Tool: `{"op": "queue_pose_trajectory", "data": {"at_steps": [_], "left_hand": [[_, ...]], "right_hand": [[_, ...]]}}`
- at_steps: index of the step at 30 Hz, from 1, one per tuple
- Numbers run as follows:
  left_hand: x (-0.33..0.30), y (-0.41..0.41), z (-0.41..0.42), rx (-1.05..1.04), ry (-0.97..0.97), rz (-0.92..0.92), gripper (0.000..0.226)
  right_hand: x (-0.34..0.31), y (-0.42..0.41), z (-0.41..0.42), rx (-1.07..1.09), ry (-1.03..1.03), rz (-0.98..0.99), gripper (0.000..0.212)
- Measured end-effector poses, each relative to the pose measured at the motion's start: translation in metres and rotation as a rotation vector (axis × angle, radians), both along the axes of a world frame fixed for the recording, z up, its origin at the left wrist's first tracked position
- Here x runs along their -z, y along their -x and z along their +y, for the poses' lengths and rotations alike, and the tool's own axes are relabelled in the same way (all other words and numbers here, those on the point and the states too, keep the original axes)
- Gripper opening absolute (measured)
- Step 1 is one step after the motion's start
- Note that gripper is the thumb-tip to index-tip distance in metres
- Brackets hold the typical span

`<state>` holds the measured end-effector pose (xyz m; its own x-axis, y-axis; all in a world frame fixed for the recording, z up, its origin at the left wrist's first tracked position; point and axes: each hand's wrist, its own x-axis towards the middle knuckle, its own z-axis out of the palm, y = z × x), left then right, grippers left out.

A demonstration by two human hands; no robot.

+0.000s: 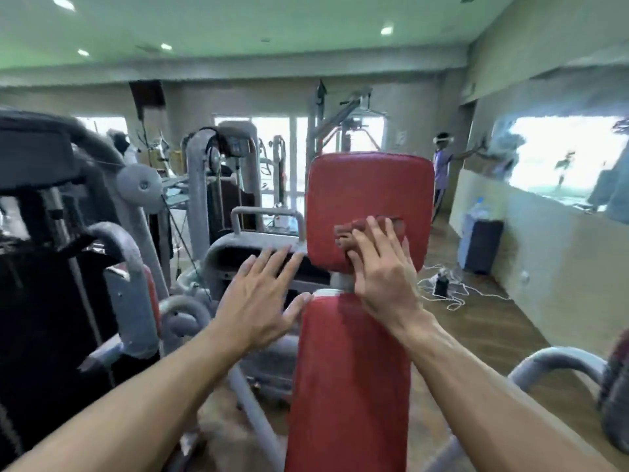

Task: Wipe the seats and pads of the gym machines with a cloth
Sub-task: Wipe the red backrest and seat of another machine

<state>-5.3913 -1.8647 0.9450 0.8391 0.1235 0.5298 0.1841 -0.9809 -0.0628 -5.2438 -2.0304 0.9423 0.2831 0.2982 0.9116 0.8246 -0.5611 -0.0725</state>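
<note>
Grey tubular gym machines [136,253] are crowding the wood-floored room. Left hand [262,301] is hovering flat, fingers spread, thumb touching the long red vinyl seat pad [347,386]. Right hand [381,270], fingers straight, is pressing a crumpled reddish cloth [350,229] against the rounded upper pad [367,189].

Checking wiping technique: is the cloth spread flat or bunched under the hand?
Bunched: the cloth shows crumpled folds beyond the right hand, pressed on the upper pad.

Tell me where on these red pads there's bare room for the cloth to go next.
The upper pad is bare above the cloth under the right hand. The lower pad is bare between both forearms. It is crowded at the gap between pads, where the left hand touches.
</note>
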Motion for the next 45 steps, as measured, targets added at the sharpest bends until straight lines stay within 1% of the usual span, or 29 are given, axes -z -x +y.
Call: {"op": "queue_pose_trajectory", "data": {"at_steps": [3,5,7,9,11,13,16,18,20,23,24,26,28,30,31,33,35,37,39,41,43,45], "left_hand": [[-0.041,-0.037,0.005,0.063,-0.032,-0.145,0.075],[-0.056,-0.06,0.005,0.084,-0.048,-0.202,0.071],[-0.063,-0.08,0.007,0.11,-0.067,-0.252,0.07],[-0.064,-0.092,0.015,0.124,-0.06,-0.271,0.069],[-0.065,-0.103,0.031,0.149,-0.07,-0.282,0.067],[-0.063,-0.112,0.047,0.21,-0.126,-0.297,0.064],[-0.068,-0.125,0.077,0.361,-0.222,-0.348,0.057],[-0.072,-0.135,0.091,0.423,-0.269,-0.398,0.056],[-0.069,-0.145,0.1,0.495,-0.26,-0.452,0.056],[-0.058,-0.15,0.104,0.557,-0.219,-0.495,0.057],[-0.058,-0.149,0.104,0.558,-0.225,-0.499,0.057],[-0.063,-0.148,0.106,0.554,-0.263,-0.489,0.059],[-0.068,-0.143,0.108,0.556,-0.284,-0.467,0.062],[-0.073,-0.14,0.106,0.53,-0.275,-0.442,0.068],[-0.074,-0.14,0.104,0.507,-0.251,-0.437,0.072],[-0.073,-0.136,0.105,0.45,-0.171,-0.414,0.079],[-0.073,-0.133,0.107,0.421,-0.158,-0.396,0.082],[-0.073,-0.131,0.108,0.415,-0.166,-0.393,0.083],[-0.071,-0.128,0.107,0.412,-0.112,-0.401,0.084],[-0.068,-0.123,0.105,0.414,-0.071,-0.422,0.084],[-0.061,-0.117,0.103,0.417,-0.051,-0.431,0.085],[-0.052,-0.11,0.102,0.417,-0.064,-0.399,0.084]], "right_hand": [[-0.067,-0.02,0.009,0.166,-0.002,-0.115,0.046],[-0.079,-0.034,0.013,0.287,0.077,-0.072,0.057],[-0.069,-0.049,0.021,0.384,0.178,0.0,0.071],[-0.051,-0.061,0.027,0.407,0.177,0.057,0.076],[-0.04,-0.066,0.032,0.42,0.128,0.075,0.074],[-0.041,-0.063,0.035,0.436,0.1,0.065,0.07],[-0.067,-0.066,0.05,0.467,0.058,0.019,0.066],[-0.082,-0.068,0.059,0.474,0.001,0.035,0.066],[-0.068,-0.062,0.067,0.481,-0.038,0.034,0.066],[-0.018,-0.051,0.069,0.504,0.067,-0.045,0.067],[-0.02,-0.052,0.065,0.511,0.098,-0.074,0.069],[-0.047,-0.061,0.061,0.518,0.09,-0.064,0.072],[-0.075,-0.058,0.071,0.508,0.033,0.029,0.071],[-0.074,-0.052,0.085,0.494,-0.015,0.062,0.069],[-0.064,-0.047,0.089,0.493,-0.001,0.051,0.068],[-0.046,-0.044,0.086,0.492,0.118,-0.029,0.068],[-0.061,-0.049,0.079,0.473,0.198,-0.081,0.068],[-0.094,-0.051,0.085,0.465,0.164,-0.032,0.066],[-0.111,-0.05,0.101,0.464,0.09,0.046,0.062],[-0.101,-0.045,0.11,0.451,0.072,-0.003,0.06],[-0.071,-0.043,0.107,0.427,0.146,-0.125,0.06],[-0.034,-0.04,0.096,0.394,0.239,-0.227,0.059]]}}
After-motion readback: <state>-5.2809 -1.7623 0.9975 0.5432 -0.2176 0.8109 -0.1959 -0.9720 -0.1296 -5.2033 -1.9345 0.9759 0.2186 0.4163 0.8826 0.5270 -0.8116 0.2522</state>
